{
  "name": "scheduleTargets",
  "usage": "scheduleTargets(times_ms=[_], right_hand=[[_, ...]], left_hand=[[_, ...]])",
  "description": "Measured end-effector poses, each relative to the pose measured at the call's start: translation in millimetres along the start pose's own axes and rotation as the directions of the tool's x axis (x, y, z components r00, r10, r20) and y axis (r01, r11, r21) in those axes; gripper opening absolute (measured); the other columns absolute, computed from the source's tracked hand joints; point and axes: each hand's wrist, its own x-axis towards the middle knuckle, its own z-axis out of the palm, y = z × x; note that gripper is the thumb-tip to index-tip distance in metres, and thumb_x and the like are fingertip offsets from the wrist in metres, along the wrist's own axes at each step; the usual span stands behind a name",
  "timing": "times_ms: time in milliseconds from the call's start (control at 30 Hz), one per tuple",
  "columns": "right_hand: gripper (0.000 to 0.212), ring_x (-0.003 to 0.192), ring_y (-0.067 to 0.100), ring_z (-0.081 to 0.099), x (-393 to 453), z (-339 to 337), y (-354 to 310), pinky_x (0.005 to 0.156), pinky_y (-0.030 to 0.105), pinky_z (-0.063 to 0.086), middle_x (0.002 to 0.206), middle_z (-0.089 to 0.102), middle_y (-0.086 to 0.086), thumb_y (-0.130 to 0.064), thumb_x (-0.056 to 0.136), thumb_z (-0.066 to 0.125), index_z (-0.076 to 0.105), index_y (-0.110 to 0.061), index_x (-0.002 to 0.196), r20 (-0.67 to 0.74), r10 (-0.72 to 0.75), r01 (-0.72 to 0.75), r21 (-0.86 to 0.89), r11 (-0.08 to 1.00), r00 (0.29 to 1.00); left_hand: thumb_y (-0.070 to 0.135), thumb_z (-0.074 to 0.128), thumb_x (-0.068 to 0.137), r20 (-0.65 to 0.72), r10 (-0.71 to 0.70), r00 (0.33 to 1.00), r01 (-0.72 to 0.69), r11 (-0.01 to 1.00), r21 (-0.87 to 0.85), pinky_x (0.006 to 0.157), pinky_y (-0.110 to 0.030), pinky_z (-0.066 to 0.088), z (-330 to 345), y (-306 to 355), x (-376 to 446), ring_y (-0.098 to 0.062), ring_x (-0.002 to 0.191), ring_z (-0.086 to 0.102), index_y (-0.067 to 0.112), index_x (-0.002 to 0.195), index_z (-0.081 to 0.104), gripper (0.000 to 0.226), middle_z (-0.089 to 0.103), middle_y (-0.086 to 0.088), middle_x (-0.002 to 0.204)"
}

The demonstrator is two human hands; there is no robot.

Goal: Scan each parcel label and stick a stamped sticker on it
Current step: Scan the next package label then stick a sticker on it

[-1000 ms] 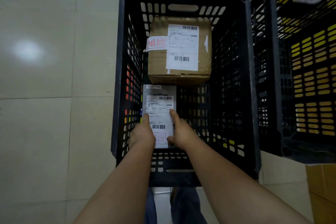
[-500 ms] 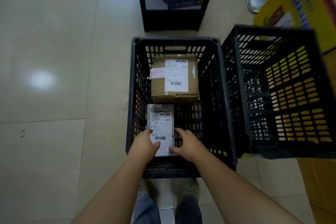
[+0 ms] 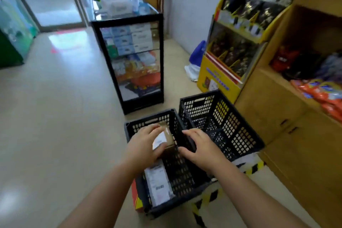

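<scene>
Hands both over black slotted crate (image 3: 140,189) on tiled floor. Left hand (image 3: 143,145) fingers spread, above cardboard box parcel (image 3: 167,138) at crate's far end; contact unclear through blur. Right hand (image 3: 200,147) fingers spread, relaxed, above crate's right rim, holding nothing. Flat labelled parcel (image 3: 159,184) in near-left corner. Second black crate (image 3: 231,126) alongside, right.
</scene>
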Motion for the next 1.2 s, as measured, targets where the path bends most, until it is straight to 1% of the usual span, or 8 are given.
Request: scheduleTargets(times_ms=[100, 233, 333, 467, 667, 833, 1033, 1200], right_hand=[[0.061, 0.133, 0.005, 0.035, -56.9, -48.5, -8.7, 0.106, 0.028, 0.037, 0.145, 0.033, -0.02, -0.064, 0.089, 0.053, 0.038, -0.041, 0.144, -0.217, 0.149, -0.143, 0.04, 0.989, 0.965], [0.06, 0.136, 0.006, 0.032, -158.6, -110.3, -12.4, 0.11, 0.029, 0.032, 0.147, 0.03, -0.019, -0.062, 0.09, 0.055, 0.038, -0.042, 0.143, -0.443, 0.328, -0.32, 0.097, 0.943, 0.834], [0.061, 0.135, 0.002, 0.029, -261.2, -137.2, -8.8, 0.109, 0.026, 0.029, 0.145, 0.029, -0.02, -0.063, 0.089, 0.055, 0.037, -0.043, 0.144, -0.602, 0.473, -0.496, 0.144, 0.857, 0.643], [0.066, 0.134, 0.005, 0.036, -421.4, -131.7, -6.8, 0.111, 0.03, 0.035, 0.143, 0.036, -0.017, -0.066, 0.084, 0.055, 0.042, -0.039, 0.142, -0.738, 0.59, -0.685, 0.244, 0.687, 0.328], [0.062, 0.136, 0.009, 0.036, -641.3, -81.8, -36.0, 0.109, 0.027, 0.034, 0.146, 0.039, -0.009, -0.058, 0.087, 0.06, 0.044, -0.034, 0.143, -0.757, 0.635, -0.768, 0.495, 0.406, -0.152], [0.062, 0.136, 0.007, 0.033, -779.4, -33.4, -60.8, 0.113, 0.036, 0.034, 0.147, 0.034, -0.015, -0.061, 0.087, 0.058, 0.04, -0.04, 0.143, -0.643, 0.643, -0.68, 0.69, 0.25, -0.416], [0.063, 0.134, 0.005, 0.033, -898.7, 16.5, -59.3, 0.104, 0.024, 0.034, 0.146, 0.033, -0.019, -0.061, 0.088, 0.058, 0.038, -0.041, 0.143, -0.534, 0.609, -0.595, 0.794, 0.123, -0.587], [0.065, 0.14, 0.009, 0.029, -961.7, 25.6, -36.1, 0.111, 0.032, 0.033, 0.154, 0.03, -0.013, -0.057, 0.09, 0.059, 0.035, -0.038, 0.147, -0.459, 0.598, -0.556, 0.831, 0.027, -0.657]], left_hand=[[0.058, 0.048, 0.092, 0.026, 0.221, 0.975, -0.221, 0.975, 0.016, 0.112, -0.037, 0.037, -22.1, 40.4, 22.1, -0.016, 0.134, 0.042, 0.029, 0.142, 0.048, 0.058, 0.045, 0.009, 0.145], [0.064, 0.041, 0.089, 0.008, 0.535, 0.845, -0.535, 0.845, -0.019, 0.108, -0.042, 0.041, -27.2, 130.7, 32.7, -0.019, 0.132, 0.045, 0.029, 0.138, 0.051, 0.061, 0.047, 0.007, 0.144], [0.057, 0.05, 0.093, 0.078, 0.72, 0.689, -0.718, 0.694, -0.056, 0.111, -0.044, 0.038, -8.6, 227.7, 18.6, -0.02, 0.139, 0.037, 0.029, 0.142, 0.047, 0.056, 0.04, 0.006, 0.151], [0.058, 0.045, 0.092, 0.145, 0.908, 0.392, -0.882, 0.416, -0.222, 0.112, -0.045, 0.036, 36.8, 359.6, -59.8, -0.021, 0.139, 0.035, 0.028, 0.141, 0.047, 0.058, 0.037, 0.004, 0.153], [0.061, 0.043, 0.089, 0.133, 0.991, -0.031, -0.906, 0.029, -0.423, 0.113, -0.042, 0.035, 97.3, 512.8, -234.9, -0.017, 0.139, 0.037, 0.03, 0.141, 0.048, 0.062, 0.038, 0.005, 0.152], [0.056, 0.05, 0.091, 0.12, 0.958, -0.26, -0.835, -0.161, -0.526, 0.117, -0.039, 0.03, 137.6, 591.9, -373.0, -0.013, 0.142, 0.029, 0.034, 0.145, 0.042, 0.059, 0.032, 0.01, 0.155], [0.056, 0.051, 0.094, 0.146, 0.884, -0.444, -0.774, -0.296, -0.559, 0.117, -0.037, 0.025, 192.9, 666.5, -509.7, -0.012, 0.144, 0.023, 0.038, 0.148, 0.035, 0.06, 0.024, 0.011, 0.158], [0.056, 0.05, 0.094, 0.189, 0.831, -0.523, -0.745, -0.337, -0.576, 0.118, -0.04, 0.025, 232.0, 716.2, -565.6, -0.013, 0.145, 0.022, 0.037, 0.149, 0.033, 0.061, 0.024, 0.008, 0.159]])
